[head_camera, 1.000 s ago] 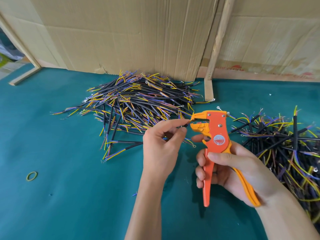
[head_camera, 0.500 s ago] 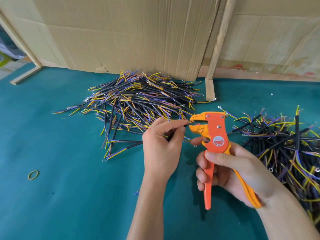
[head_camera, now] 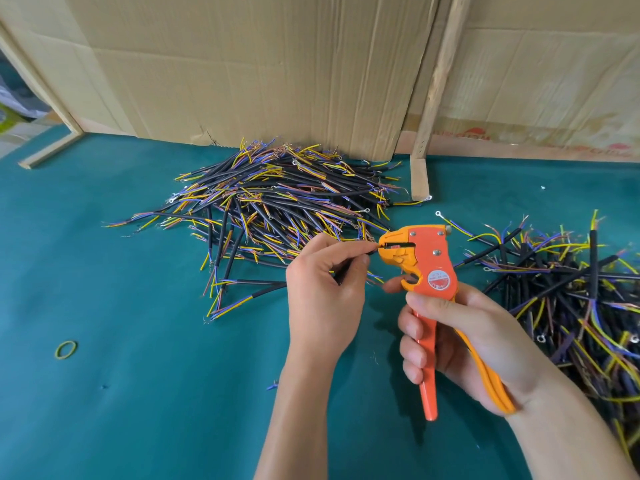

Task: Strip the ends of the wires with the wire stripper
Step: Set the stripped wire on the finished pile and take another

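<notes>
My right hand (head_camera: 460, 344) grips the handles of an orange and yellow wire stripper (head_camera: 429, 268), held upright with its jaws facing left. My left hand (head_camera: 322, 289) pinches a black cable (head_camera: 372, 250) between thumb and forefinger, and the cable's end sits in the stripper's jaws. Most of that cable is hidden under my fingers. A large pile of black cables with yellow, blue and brown wire ends (head_camera: 277, 209) lies behind my left hand. A second pile of the same cables (head_camera: 571, 289) lies to the right of the stripper.
The work lies on a teal table surface (head_camera: 138, 393). Cardboard sheets (head_camera: 259, 64) and a wooden slat (head_camera: 429, 109) stand along the back. A small green rubber band (head_camera: 65, 349) lies at the left. A short wire scrap (head_camera: 272, 386) lies by my left forearm.
Both hands and the stripper have shifted slightly left and down. The cable end now sits inside the stripper's jaws, where it earlier was just at their mouth.
</notes>
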Demonstrator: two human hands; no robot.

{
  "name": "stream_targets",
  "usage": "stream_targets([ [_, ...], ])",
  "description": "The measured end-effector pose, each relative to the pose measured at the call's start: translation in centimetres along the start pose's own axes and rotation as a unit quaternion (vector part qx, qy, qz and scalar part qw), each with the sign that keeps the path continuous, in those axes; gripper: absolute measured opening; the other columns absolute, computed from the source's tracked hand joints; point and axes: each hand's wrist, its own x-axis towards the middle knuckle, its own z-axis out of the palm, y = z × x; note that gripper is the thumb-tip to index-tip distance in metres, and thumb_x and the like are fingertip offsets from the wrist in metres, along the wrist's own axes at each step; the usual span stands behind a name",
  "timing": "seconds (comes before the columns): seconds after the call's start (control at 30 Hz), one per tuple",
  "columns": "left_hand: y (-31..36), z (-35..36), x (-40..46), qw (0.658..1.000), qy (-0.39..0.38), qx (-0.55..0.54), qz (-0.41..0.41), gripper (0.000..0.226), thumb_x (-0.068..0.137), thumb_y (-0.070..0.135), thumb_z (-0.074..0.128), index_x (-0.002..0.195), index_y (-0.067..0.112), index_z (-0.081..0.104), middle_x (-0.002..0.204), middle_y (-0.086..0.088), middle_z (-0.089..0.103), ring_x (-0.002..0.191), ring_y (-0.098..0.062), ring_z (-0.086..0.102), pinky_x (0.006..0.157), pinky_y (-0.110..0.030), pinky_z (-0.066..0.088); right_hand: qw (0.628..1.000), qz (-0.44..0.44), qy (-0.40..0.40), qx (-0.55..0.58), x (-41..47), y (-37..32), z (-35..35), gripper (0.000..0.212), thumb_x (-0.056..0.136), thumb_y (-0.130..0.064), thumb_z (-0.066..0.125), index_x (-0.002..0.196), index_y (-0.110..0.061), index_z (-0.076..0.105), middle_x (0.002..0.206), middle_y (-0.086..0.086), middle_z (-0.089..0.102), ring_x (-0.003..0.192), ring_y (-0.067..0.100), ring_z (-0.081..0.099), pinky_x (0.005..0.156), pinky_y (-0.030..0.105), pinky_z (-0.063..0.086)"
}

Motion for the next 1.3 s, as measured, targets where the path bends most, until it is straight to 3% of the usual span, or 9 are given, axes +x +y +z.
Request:
stream_targets([
  [0.1,-0.1,-0.1,0.0,1.000,-0.001,0.009,0.004,0.025,0.087,-0.002,0.071,0.093,0.020,0.082,0.071,0.010,0.056,0.065,-0.008,0.053,0.057,-0.012,0.033,1.000,-0.006,0.018,-0.005,0.2,0.2,0.1,0.033,0.082,-0.010,0.076,0.112,0.000,0.069,0.065,0.011,0.047,0.044,0.023,0.045,0.044,0.034,0.044],
  [0.23,0.0,-0.1,0.0,1.000,-0.021,0.013,-0.009,0.024,0.086,0.000,0.073,0.094,0.021,0.082,0.072,0.012,0.057,0.067,-0.009,0.056,0.059,-0.019,0.040,0.997,-0.035,0.068,-0.012,0.6,0.4,0.5,0.036,0.078,-0.025,0.072,0.106,-0.003,0.074,0.057,0.004,0.038,0.034,0.015,0.033,0.036,0.023,0.035],
  [0.37,-0.1,-0.2,0.0,0.999,-0.016,-0.007,-0.029,0.024,0.085,0.000,0.073,0.093,0.022,0.082,0.072,0.009,0.061,0.067,-0.008,0.058,0.062,-0.014,0.041,0.998,-0.028,0.062,-0.004,0.6,0.6,0.6,0.034,0.080,-0.026,0.076,0.106,-0.003,0.076,0.057,0.005,0.040,0.034,0.016,0.035,0.037,0.023,0.035],
  [0.53,0.0,0.2,0.0,0.998,0.007,-0.025,-0.052,0.025,0.086,-0.001,0.072,0.091,0.022,0.080,0.077,0.007,0.069,0.068,-0.005,0.062,0.068,-0.015,0.046,0.998,-0.025,0.043,0.050,0.6,0.4,0.1,0.037,0.070,-0.023,0.084,0.097,-0.001,0.073,0.089,0.029,0.069,0.060,0.036,0.065,0.055,0.043,0.056],
  [0.63,-0.4,0.0,0.1,0.996,0.029,-0.046,-0.066,0.023,0.089,0.003,0.071,0.091,0.025,0.078,0.072,0.009,0.066,0.063,-0.003,0.058,0.064,-0.016,0.044,0.995,-0.035,0.074,0.053,0.9,0.3,-0.5,0.048,0.066,-0.022,0.078,0.106,0.002,0.065,0.108,0.037,0.069,0.072,0.039,0.070,0.063,0.046,0.060],
  [0.8,-0.5,0.2,0.1,0.997,0.014,-0.033,-0.063,0.026,0.092,0.003,0.066,0.096,0.026,0.076,0.067,0.006,0.053,0.059,-0.007,0.047,0.058,-0.013,0.036,0.995,-0.059,0.058,0.052,0.5,0.1,-1.4,0.054,0.071,-0.004,0.064,0.124,0.005,0.057,0.119,0.037,0.066,0.089,0.044,0.070,0.076,0.046,0.061],
  [1.0,-0.8,0.2,0.2,0.996,0.020,-0.049,-0.070,0.028,0.093,-0.003,0.061,0.095,0.023,0.071,0.067,0.008,0.049,0.059,-0.006,0.043,0.060,-0.014,0.037,0.999,-0.033,0.025,0.033,0.3,0.4,-0.8,0.050,0.071,-0.003,0.069,0.121,-0.001,0.068,0.116,0.037,0.066,0.095,0.051,0.068,0.086,0.054,0.059],
  [1.13,-0.8,0.2,0.2,0.995,0.015,-0.059,-0.078,0.029,0.094,-0.002,0.060,0.095,0.024,0.071,0.069,0.007,0.050,0.059,-0.004,0.042,0.059,-0.015,0.037,1.000,-0.009,0.010,0.011,0.4,0.7,-0.3,0.039,0.083,-0.004,0.064,0.123,-0.003,0.068,0.109,0.035,0.067,0.087,0.047,0.068,0.077,0.051,0.059],
  [1.3,-0.7,0.2,0.1,0.995,0.004,-0.055,-0.078,0.027,0.095,-0.002,0.059,0.098,0.021,0.072,0.072,0.008,0.052,0.060,-0.003,0.044,0.060,-0.015,0.038,0.999,-0.017,0.024,-0.018,0.5,0.7,0.6,0.039,0.081,-0.015,0.072,0.118,-0.006,0.070,0.090,0.025,0.065,0.075,0.039,0.064,0.068,0.046,0.057],
])
